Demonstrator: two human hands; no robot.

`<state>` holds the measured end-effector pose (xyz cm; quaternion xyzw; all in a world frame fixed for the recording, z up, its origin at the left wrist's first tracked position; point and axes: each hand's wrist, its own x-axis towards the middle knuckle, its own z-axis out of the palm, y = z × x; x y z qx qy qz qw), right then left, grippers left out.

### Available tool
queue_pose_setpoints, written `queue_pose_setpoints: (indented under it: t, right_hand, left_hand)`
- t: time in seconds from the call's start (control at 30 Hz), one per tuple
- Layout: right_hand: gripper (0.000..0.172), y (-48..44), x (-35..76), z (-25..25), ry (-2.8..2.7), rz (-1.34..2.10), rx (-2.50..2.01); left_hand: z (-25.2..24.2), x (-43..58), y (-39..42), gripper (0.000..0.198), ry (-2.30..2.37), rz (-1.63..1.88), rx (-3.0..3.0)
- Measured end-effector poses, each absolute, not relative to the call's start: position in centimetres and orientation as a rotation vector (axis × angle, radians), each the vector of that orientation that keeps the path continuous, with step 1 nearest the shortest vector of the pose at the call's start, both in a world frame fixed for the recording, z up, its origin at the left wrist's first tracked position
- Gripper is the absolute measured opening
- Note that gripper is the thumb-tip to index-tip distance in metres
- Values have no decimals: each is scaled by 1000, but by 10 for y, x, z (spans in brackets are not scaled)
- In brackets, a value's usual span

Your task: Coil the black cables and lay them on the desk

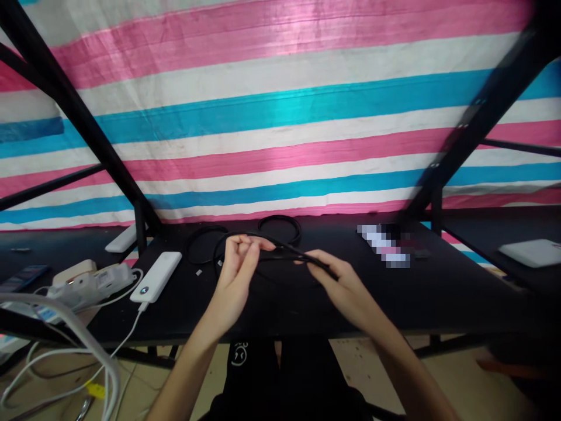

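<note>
Both of my hands hold a looped black cable point(287, 252) just above a black table point(438, 292). My left hand point(236, 266) is raised with its fingers pinched on the left part of the loop. The cable runs rightward into my right hand point(335, 280), whose fingers are closed around it. Behind my hands, two other coiled black cables lie flat on the table, one point(201, 242) to the left and one point(280, 227) in the middle.
A white power bank point(156, 276) with a white cord lies left of my hands. Further left are white chargers and adapters point(94, 280) and loose white cables point(65, 351). A white flat device point(532, 252) lies at the far right. Black frame bars point(74, 111) cross before a striped tarp.
</note>
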<state>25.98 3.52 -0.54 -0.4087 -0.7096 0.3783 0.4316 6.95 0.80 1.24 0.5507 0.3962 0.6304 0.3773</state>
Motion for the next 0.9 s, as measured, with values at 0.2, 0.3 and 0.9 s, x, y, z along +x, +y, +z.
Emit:
queue_pose_setpoints:
  t: [0.2, 0.3, 0.9]
  right_hand:
    - [9, 48, 280, 14, -1621, 794, -1034]
    - [6, 44, 273, 26, -1654, 803, -984]
    - [32, 49, 286, 22, -1644, 1330, -957]
  left_hand:
    - [21, 55, -14, 9, 1247, 1795, 1631]
    - [28, 64, -12, 45, 1312, 1718, 1924]
    - [6, 62, 29, 45, 1029, 1377, 1024]
